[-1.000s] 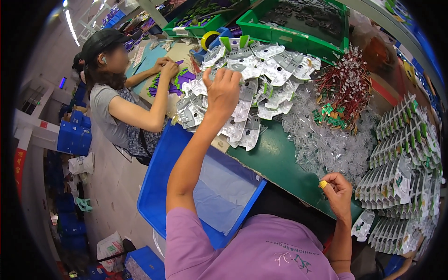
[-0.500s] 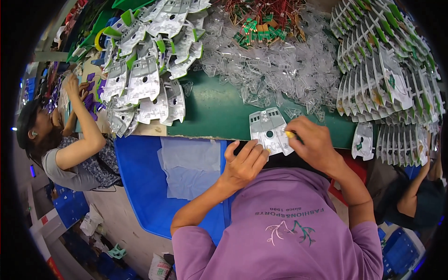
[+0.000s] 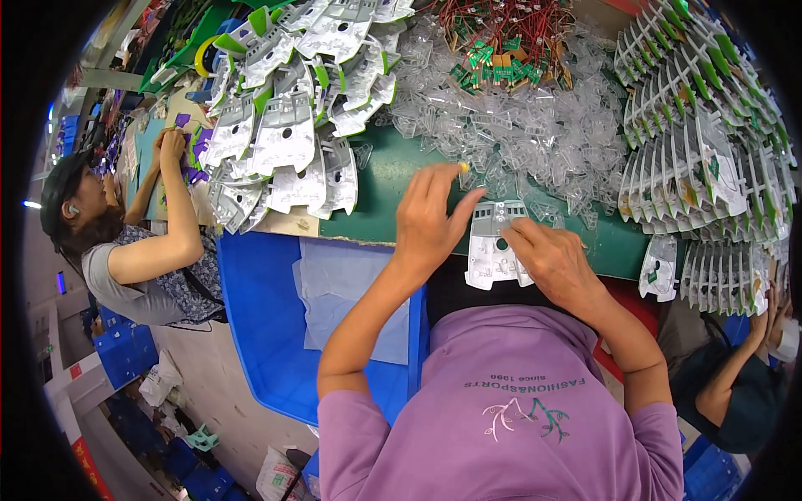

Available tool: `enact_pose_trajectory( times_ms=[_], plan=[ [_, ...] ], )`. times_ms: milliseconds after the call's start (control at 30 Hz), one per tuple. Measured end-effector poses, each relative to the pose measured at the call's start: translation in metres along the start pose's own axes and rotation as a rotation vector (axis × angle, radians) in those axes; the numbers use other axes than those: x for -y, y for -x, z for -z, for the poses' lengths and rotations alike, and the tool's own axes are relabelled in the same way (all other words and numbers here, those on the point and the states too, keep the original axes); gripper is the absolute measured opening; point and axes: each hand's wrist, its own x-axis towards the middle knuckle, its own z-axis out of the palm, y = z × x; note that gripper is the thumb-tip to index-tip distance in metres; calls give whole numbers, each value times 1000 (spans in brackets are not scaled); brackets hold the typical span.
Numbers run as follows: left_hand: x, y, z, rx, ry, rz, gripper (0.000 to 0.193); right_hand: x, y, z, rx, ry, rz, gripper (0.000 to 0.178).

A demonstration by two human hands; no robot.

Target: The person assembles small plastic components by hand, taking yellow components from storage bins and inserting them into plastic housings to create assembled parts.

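A white and grey plastic shell [image 3: 491, 260] with a round dark hole lies at the table's front edge, partly over it. My right hand [image 3: 555, 263] grips its right side, fingers bent on its face, covering part of it. To its left, my left hand [image 3: 428, 219] reaches over the green tabletop with fingers stretched and thumb apart. One of its fingertips is yellow, as if covered, and is beside the near edge of a heap of clear plastic pieces [image 3: 535, 138]. No held thing shows in the left hand.
Stacked white-grey shells with green edges [image 3: 284, 138] stand at the left, more [image 3: 681, 159] at the right. Green circuit boards with red wires [image 3: 501, 63] lie at the back. A blue bin [image 3: 259, 351] stands below the table edge. Co-workers [image 3: 142, 250] sit on both sides.
My left hand has left the shell and moved up toward the clear pieces. My right hand has shifted down onto the shell's right side. The whole view has shifted slightly.
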Motion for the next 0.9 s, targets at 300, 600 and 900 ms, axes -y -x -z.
enact_pose_trajectory(
  times_ms=[300,600,900],
  plan=[
    [6,-3,13,-44,65,257,34,-1,0,-6,-53,-35,-37,31],
    [8,54,36,174,-227,-145,35,-1,2,1,-67,-59,-63,27],
    [-23,35,27,209,92,-177,31,-15,-4,-3,-41,-8,98,25]
  ],
)
